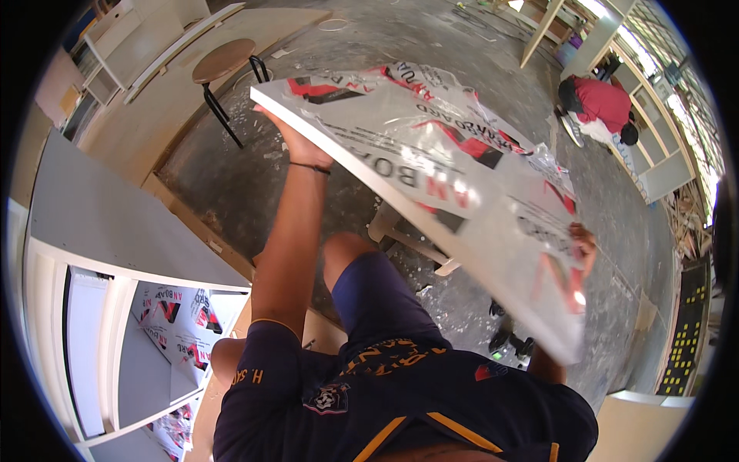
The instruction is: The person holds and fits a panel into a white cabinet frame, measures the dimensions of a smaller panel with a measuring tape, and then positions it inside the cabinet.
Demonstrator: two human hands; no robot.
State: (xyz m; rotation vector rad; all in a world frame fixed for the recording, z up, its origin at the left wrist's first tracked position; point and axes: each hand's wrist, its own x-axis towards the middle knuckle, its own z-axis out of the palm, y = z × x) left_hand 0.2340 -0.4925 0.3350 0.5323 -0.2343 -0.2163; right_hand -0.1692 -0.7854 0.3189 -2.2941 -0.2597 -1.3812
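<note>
A large white board [462, 177], its top face covered in clear plastic film with red and black print, is held tilted in front of me. My left hand [304, 146] is under its left end by the white edge, with most of its fingers hidden beneath. At the right end my right hand [585, 248] is closed round the board's edge, fingertips showing over the film. The near right corner is blurred. The film is wrinkled and loose along the far edge.
A stool [224, 63] with a round brown seat stands at the far left. Grey and white cabinet panels [115, 208] rise close on my left. A person in a red shirt [600, 104] crouches by a shelf frame [662, 146] at the far right. White scraps dot the concrete floor [431, 46].
</note>
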